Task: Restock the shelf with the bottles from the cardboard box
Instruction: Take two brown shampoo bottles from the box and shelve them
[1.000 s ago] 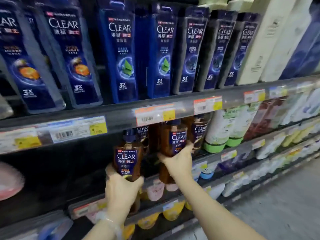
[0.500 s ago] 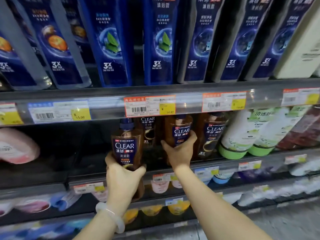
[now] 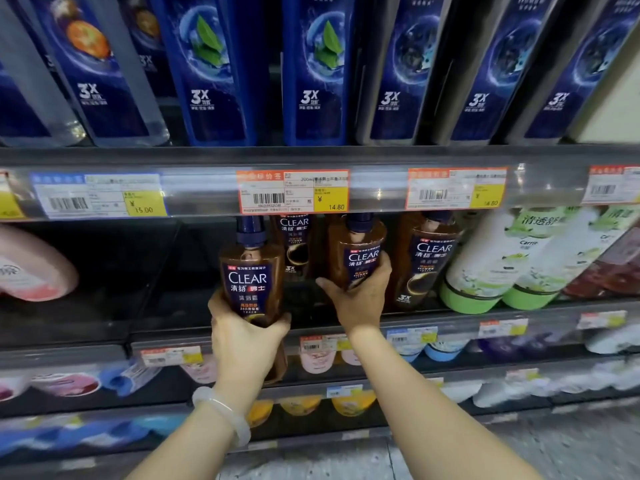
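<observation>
My left hand [image 3: 244, 339] grips a brown CLEAR bottle [image 3: 251, 271] with a dark blue cap from below, holding it upright in front of the second shelf [image 3: 156, 327]. My right hand [image 3: 360, 296] grips a second brown CLEAR bottle [image 3: 356, 251] inside the same shelf, just under the price rail [image 3: 207, 192]. Two more brown CLEAR bottles stand on that shelf, one behind [image 3: 294, 244] and one to the right [image 3: 426, 261]. The cardboard box is out of view.
Tall blue CLEAR bottles [image 3: 311, 71] fill the top shelf. White bottles with green bases [image 3: 485, 271] stand right of the brown ones, a pink bottle [image 3: 31, 268] lies at far left with dark shelf space between. Lower shelves hold small bottles; grey floor [image 3: 554, 452] below.
The view has moved closer to the shelf. Both hands have pushed their bottles slightly further in and up toward the second shelf, grips unchanged.
</observation>
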`<action>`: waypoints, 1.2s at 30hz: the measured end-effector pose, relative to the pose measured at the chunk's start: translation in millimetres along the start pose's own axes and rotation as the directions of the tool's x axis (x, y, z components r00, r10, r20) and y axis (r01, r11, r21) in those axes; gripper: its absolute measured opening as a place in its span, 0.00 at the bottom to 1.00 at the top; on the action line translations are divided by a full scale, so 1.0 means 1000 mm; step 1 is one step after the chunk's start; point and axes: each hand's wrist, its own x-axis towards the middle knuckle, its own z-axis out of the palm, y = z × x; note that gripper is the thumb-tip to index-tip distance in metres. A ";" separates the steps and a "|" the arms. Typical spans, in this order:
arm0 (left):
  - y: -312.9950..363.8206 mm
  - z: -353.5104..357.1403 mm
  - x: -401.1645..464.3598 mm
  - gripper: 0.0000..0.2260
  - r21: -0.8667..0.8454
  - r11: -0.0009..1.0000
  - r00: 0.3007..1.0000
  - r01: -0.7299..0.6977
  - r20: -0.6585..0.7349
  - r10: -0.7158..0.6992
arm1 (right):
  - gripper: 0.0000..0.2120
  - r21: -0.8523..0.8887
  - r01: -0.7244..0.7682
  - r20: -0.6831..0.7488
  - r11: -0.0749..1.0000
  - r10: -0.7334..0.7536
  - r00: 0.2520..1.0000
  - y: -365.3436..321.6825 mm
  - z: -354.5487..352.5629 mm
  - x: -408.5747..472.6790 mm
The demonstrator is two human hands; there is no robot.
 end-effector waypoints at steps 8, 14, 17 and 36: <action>0.007 0.016 0.005 0.39 -0.079 0.994 0.997 -0.081 -0.017 0.080 | 0.39 -0.164 -0.096 0.028 0.982 0.102 0.994 0.008 -0.007 -0.004; 0.022 0.042 0.025 0.39 -0.161 0.982 0.995 -0.096 -0.027 0.092 | 0.37 -0.188 -0.099 0.037 0.977 0.108 0.993 0.006 -0.007 -0.002; 0.021 0.055 0.029 0.39 -0.191 0.973 0.991 -0.132 -0.045 0.126 | 0.36 -0.225 -0.099 0.067 0.969 0.117 0.991 0.007 -0.009 0.001; -0.013 0.100 0.046 0.41 -0.336 0.922 0.980 -0.193 -0.119 0.162 | 0.38 -0.294 -0.100 0.102 0.951 0.135 0.986 0.011 -0.013 0.000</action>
